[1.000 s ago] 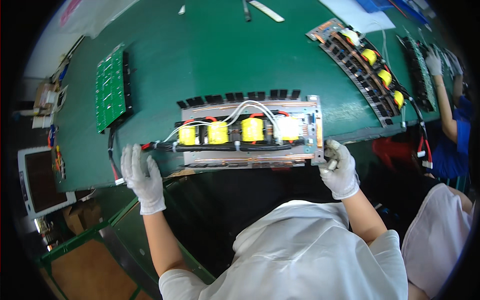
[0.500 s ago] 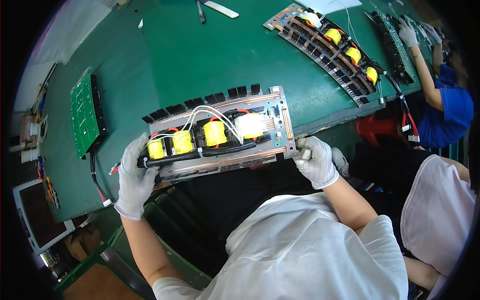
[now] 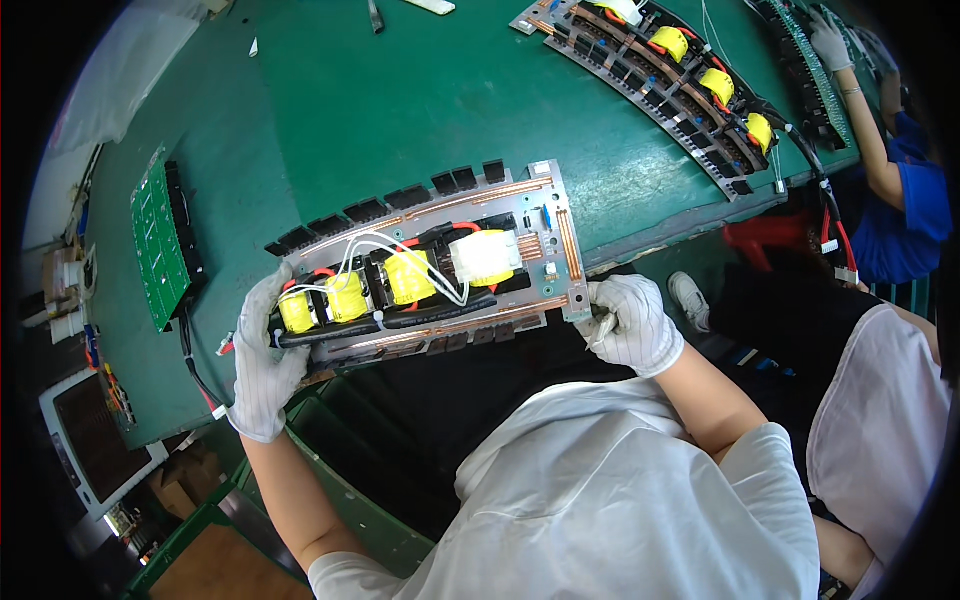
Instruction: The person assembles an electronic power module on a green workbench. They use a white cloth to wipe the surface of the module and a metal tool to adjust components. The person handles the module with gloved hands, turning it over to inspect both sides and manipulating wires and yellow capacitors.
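Note:
A long grey circuit board (image 3: 548, 250) hangs at the table's near edge, tilted slightly, with its right end higher. Along it sit several yellow-wrapped coils (image 3: 408, 278), a row of black upright parts and copper strips. White wires arch over the coils, and a black sleeved cable (image 3: 430, 314) runs along the near side. My left hand (image 3: 265, 355), in a white glove, grips the board's left end, thumb on the near side. At the lower right corner, my gloved right hand (image 3: 635, 325) is closed with its fingers curled on the board's edge; the fingertips are partly hidden.
A green circuit board (image 3: 165, 245) with a cable lies at the left. A curved board (image 3: 655, 95) with yellow coils lies at the far right. Beyond it, a co-worker's gloved hand (image 3: 828, 42) touches another green board (image 3: 800, 60). A dark-handled tool (image 3: 376, 16) lies at the back.
The view has shifted a little, so the table things sit differently in it. Both hands keep hold of the circuit board, which has moved slightly left in the picture.

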Tool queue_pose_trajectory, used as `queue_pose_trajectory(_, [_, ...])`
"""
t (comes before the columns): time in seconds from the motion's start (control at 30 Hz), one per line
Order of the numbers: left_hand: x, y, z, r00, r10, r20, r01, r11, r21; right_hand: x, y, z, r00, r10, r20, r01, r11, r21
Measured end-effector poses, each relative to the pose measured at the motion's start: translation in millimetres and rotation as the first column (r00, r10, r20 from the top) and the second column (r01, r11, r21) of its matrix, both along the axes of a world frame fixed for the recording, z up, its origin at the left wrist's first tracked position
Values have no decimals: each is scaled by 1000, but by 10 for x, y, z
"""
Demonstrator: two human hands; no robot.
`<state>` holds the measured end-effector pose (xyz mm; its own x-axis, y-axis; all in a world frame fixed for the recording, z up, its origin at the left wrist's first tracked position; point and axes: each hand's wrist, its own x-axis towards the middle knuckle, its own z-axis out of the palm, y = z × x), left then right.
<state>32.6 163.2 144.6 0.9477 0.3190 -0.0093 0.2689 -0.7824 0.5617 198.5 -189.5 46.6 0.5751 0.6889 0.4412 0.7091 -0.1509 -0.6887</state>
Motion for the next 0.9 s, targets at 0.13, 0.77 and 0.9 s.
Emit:
queue_pose_trajectory(0.13, [0,27,-9,1000,-11,-18,11,1000,-11,30,-18,26,999,35,-34,-36,999,-36])
queue_pose_trajectory(0.77, [-11,33,-31,1000,-24,14,24,999,24,51,-63,-6,998,-51,40,56,987,-148])
queue_pose_trajectory(0.9, [-10,38,-82,1000,-10,21,9,999,49,36,-55,-11,994,-70,81,78,991,-104])
